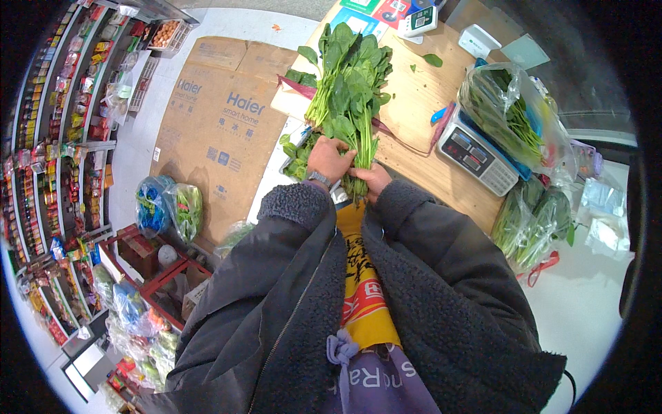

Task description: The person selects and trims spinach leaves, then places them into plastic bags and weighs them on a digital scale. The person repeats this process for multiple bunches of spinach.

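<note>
A bunch of leafy greens that looks like spinach [357,88] lies over the near edge of the wooden table [414,98], leaves pointing away from me. My right hand [373,178] is closed around the stem ends at their right side. My left hand [330,159], with a watch at the wrist, touches the stems from the left, thumb and fingertips pinched at them; whether it grips any is unclear. More loose greens [299,158] lie in a tray left of and below my left hand. Dark red tape or ribbon [300,87] runs beneath the bunch.
A digital scale [478,152] at the right bears a plastic bag of greens [501,103]. Bagged greens [538,222] stand beside it. A blue-handled tool [439,115] lies near the scale. Flattened cardboard [222,129] covers the floor at left, with bagged vegetables [187,209] and shelves [67,103] beyond.
</note>
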Demonstrator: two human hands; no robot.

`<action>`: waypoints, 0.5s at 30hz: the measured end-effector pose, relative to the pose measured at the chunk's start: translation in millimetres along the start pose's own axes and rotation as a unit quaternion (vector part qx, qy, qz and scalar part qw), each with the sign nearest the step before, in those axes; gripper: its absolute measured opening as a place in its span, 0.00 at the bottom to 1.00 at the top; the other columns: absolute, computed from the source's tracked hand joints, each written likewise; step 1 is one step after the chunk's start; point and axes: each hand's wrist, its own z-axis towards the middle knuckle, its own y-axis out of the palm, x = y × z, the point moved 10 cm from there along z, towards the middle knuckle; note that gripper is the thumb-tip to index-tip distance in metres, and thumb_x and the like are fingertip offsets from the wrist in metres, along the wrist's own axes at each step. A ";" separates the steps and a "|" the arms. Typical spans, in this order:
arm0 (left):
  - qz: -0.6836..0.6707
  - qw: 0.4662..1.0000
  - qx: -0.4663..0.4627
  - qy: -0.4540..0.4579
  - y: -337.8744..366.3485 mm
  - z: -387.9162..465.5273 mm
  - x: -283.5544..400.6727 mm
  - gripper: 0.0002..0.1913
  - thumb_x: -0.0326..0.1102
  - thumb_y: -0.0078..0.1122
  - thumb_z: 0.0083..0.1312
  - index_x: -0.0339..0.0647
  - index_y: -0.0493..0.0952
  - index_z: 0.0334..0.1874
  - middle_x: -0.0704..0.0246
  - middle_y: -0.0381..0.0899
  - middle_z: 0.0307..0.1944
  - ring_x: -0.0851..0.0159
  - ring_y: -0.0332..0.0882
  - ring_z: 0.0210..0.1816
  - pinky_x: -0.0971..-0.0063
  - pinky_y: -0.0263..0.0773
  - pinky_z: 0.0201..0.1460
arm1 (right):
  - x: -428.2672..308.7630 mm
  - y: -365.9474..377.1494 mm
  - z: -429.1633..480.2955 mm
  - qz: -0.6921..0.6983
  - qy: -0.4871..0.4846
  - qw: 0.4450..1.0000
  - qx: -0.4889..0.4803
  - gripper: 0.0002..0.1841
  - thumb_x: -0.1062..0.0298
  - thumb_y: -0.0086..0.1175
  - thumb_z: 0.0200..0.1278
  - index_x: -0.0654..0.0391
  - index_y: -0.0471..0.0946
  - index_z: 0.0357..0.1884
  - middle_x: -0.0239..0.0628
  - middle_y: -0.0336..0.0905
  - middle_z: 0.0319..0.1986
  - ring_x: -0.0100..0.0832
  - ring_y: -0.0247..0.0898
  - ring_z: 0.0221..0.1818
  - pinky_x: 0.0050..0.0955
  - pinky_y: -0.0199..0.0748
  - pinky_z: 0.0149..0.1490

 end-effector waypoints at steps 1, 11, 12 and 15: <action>-0.027 0.999 -0.023 -0.012 5.6 2.4 -4.8 0.16 0.47 0.67 0.55 0.40 0.84 0.34 0.55 0.80 0.32 0.52 0.78 0.39 0.64 0.73 0.43 | 0.4 -0.8 0.0 -0.008 0.002 1.000 0.001 0.15 0.75 0.55 0.62 0.62 0.73 0.50 0.40 0.79 0.40 0.35 0.79 0.41 0.35 0.79 0.46; -0.518 0.791 -0.159 -0.284 58.4 -26.4 -64.7 0.11 0.37 0.58 0.68 0.39 0.73 0.45 0.72 0.76 0.34 0.71 0.76 0.35 0.73 0.75 0.36 | 1.6 0.2 0.6 0.071 0.020 0.997 -0.010 0.15 0.70 0.55 0.64 0.63 0.73 0.51 0.41 0.79 0.40 0.37 0.79 0.40 0.36 0.79 0.46; -0.494 0.813 -0.128 -0.281 55.7 -25.8 -68.3 0.11 0.37 0.58 0.67 0.38 0.73 0.45 0.72 0.76 0.33 0.71 0.76 0.35 0.74 0.75 0.38 | 1.5 -1.7 0.6 0.066 0.019 0.998 0.001 0.15 0.70 0.55 0.64 0.63 0.73 0.51 0.41 0.79 0.41 0.37 0.79 0.40 0.36 0.79 0.46; -0.304 0.933 -0.039 -0.190 32.4 -17.9 -65.8 0.11 0.37 0.61 0.64 0.37 0.75 0.42 0.68 0.78 0.31 0.68 0.78 0.36 0.73 0.75 0.41 | 1.7 -1.6 0.3 0.071 0.018 0.997 0.007 0.15 0.69 0.54 0.65 0.63 0.74 0.51 0.42 0.80 0.41 0.37 0.79 0.40 0.37 0.79 0.47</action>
